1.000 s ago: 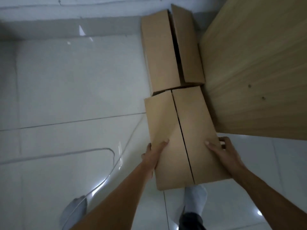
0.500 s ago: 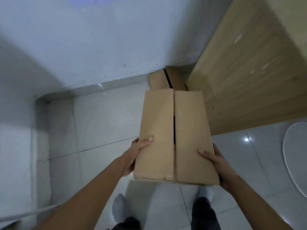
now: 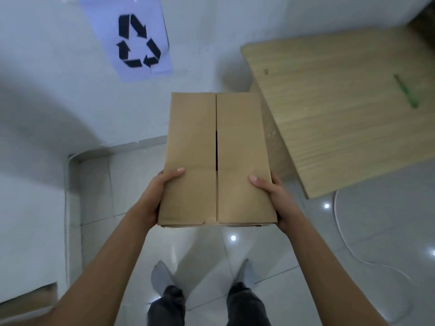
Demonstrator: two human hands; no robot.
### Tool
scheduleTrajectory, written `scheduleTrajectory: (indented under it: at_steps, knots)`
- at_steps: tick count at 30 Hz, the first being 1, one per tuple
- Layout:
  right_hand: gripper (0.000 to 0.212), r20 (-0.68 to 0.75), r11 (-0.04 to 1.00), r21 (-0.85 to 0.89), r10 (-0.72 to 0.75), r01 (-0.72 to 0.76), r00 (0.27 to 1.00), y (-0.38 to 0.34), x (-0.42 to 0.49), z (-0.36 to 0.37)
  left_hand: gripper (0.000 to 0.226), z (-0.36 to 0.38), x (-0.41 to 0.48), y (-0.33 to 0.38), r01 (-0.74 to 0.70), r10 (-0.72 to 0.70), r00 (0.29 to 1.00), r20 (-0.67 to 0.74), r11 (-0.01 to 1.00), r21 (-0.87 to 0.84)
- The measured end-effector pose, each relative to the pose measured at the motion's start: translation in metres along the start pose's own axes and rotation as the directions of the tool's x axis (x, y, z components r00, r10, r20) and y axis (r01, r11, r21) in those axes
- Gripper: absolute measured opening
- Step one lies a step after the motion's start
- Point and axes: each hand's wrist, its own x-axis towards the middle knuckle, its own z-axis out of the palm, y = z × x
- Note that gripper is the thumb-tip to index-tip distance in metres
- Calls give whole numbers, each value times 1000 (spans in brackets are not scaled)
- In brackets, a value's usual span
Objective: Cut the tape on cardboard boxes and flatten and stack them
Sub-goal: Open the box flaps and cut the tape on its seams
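Note:
A brown cardboard box with its two top flaps closed along a middle seam is held up in the air in front of me. My left hand grips its near left edge, thumb on top. My right hand grips its near right edge, thumb on top as well. A thin dark gap shows along the middle of the seam. The box hides the floor by the wall behind it.
A wooden table stands to the right, with a green stick-like object lying on it. A recycling sign hangs on the white wall ahead. A white cable curls on the tiled floor at right. My feet are below.
Both hands have lifted the box from the floor to chest height. My view has risen, so the second box by the wall is now out of sight.

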Motion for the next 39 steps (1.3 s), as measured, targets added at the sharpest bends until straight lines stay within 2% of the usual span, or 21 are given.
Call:
scheduleTrajectory:
  at_steps: [3, 6, 8, 10, 13, 15, 18, 22, 25, 27, 30, 34, 39]
  knots:
    - [71, 11, 999, -4, -41, 41, 999, -36, -22, -33, 41, 45, -24, 10, -57, 57, 998, 17, 998, -20]
    - [57, 31, 998, 21, -62, 61, 998, -69, -42, -77, 67, 92, -38, 13, -135, 137, 990, 45, 990, -41]
    - [57, 37, 998, 37, -60, 58, 998, -87, -52, -108, 87, 126, -44, 15, -146, 148, 988, 53, 989, -36]
    - [62, 33, 998, 47, -54, 52, 998, -99, -58, -139, 94, 161, -44, 17, -165, 168, 983, 71, 985, -45]
    - [64, 13, 996, 74, -51, 50, 999, -120, -58, -177, 81, 213, -42, 27, -174, 177, 979, 98, 984, -40]
    - [58, 6, 996, 78, -46, 45, 999, -136, -53, -199, 63, 246, -39, 36, -179, 180, 975, 129, 984, -23]
    - [47, 3, 996, 75, -41, 41, 999, -160, -38, -222, 51, 280, -26, 53, -169, 173, 979, 108, 985, -45]
    - [49, -57, 993, -68, -100, 96, 993, -191, -5, -240, 53, 310, 13, 74, -164, 171, 983, 73, 982, -91]
    - [61, -159, 954, -234, -225, 185, 961, -211, 22, -256, 58, 335, 50, 90, -162, 170, 982, 76, 981, -108]
    - [66, -195, 902, -379, -296, 207, 935, -223, 33, -266, 73, 347, 75, 92, -133, 140, 989, 56, 985, -107]
    - [63, -193, 828, -507, -379, 238, 905, -233, 54, -280, 102, 358, 109, 89, -102, 105, 994, 20, 988, -117]
    - [62, -161, 781, -579, -391, 234, 906, -251, 92, -300, 112, 375, 144, 98, -99, 90, 994, -62, 982, -160]
    - [60, -103, 791, -556, -370, 255, 923, -280, 131, -334, 115, 413, 164, 107, -129, 98, 983, -152, 970, -205]
